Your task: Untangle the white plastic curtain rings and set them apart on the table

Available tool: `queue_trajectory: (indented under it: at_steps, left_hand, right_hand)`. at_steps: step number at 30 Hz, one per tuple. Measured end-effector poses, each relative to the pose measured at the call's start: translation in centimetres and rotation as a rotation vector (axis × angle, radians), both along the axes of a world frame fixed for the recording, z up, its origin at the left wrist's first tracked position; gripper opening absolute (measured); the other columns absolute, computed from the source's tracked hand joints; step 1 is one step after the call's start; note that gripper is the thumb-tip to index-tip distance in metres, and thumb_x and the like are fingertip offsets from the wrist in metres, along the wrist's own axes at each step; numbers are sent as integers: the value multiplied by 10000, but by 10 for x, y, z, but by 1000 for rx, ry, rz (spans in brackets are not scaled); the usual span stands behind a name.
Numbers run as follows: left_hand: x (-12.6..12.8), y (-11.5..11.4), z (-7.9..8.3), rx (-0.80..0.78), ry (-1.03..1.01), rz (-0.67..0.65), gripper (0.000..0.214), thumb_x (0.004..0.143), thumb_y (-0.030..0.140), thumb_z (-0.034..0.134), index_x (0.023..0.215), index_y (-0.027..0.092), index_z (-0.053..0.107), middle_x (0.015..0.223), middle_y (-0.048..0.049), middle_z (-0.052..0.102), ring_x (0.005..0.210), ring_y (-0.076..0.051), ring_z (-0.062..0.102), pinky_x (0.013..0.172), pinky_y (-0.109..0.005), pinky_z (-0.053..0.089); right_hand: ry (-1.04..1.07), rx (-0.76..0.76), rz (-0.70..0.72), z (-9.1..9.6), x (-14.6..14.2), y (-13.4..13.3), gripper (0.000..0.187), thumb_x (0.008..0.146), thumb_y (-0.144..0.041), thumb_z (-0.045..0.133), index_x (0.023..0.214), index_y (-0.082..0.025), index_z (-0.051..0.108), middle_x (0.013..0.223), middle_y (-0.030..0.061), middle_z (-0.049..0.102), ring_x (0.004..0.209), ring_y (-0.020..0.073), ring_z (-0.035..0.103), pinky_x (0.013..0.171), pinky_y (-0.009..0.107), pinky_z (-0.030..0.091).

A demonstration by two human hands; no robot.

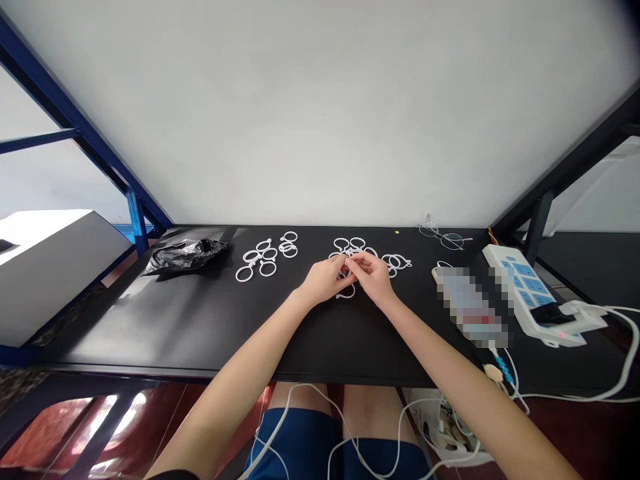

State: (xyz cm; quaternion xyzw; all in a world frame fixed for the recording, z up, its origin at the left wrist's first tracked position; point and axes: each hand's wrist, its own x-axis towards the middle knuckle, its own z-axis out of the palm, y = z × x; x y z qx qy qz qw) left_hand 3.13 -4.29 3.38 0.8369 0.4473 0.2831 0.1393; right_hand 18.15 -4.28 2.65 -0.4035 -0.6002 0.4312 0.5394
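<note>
Over the middle of the black table (200, 327), my left hand (324, 277) and my right hand (373, 275) meet fingertip to fingertip. Both are closed in a pinch on a white ring (344, 272), which my fingers partly cover. Just behind and around them lies a group of white rings (357, 243) with small knobs, like curtain rings. One more ring (349, 291) lies just below my fingers. Beside my right hand, a few rings overlap (397, 263). To the left are a linked-looking cluster of rings (259, 259) and a smaller cluster (289, 245).
A crumpled black plastic bag (187, 256) lies at the left. At the right are eyeglasses (442, 237), a blurred-out phone (470, 307) on a cable and a white power strip (530, 287) with a plug. White cables (350, 427) hang across my lap. A pale wall stands behind.
</note>
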Motion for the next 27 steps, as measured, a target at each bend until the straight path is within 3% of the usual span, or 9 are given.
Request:
queue_trajectory:
  at_steps: [27]
  left_hand:
    - [0,0,-1,-5,32,10,206,881,390,502,879,185,519,839,-6,634,681,-134,594,563,-227,385]
  right_hand:
    - [-76,21,-2,2,0,-2,258,790,-455,659,784,-200,624,741,41,680,667,186,668,631,314,551]
